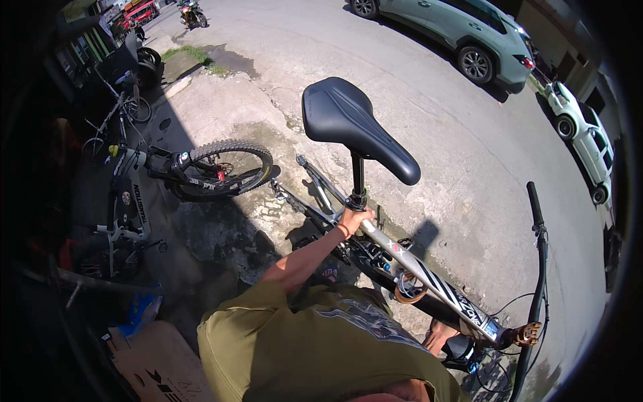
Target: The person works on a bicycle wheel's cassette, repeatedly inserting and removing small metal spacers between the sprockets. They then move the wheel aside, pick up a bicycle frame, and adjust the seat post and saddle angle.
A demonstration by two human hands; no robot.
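Note:
A grey bicycle frame (pixel 418 268) with dark stripes stands tilted in front of me, its black saddle (pixel 358 124) toward the far side. My left hand (pixel 355 220) is closed around the frame just below the seatpost (pixel 357 177). Near the head of the frame, my right hand (pixel 441 335) is wrapped on the lower tube; its fingertips are hidden behind it. The black handlebar (pixel 537 268) with its cables reaches out to the right. Between the rear stays (pixel 321 191) no wheel shows. A brown ring-shaped piece (pixel 410 289) sits at the frame's middle.
A second bicycle (pixel 127 181) with a knobby front wheel (pixel 228 171) rests on the left, partly in shadow. At lower left lies a cardboard box (pixel 157 362) beside a blue plastic bag (pixel 142 311). A pale green car (pixel 455 33) and a white vehicle (pixel 583 134) stand along the road.

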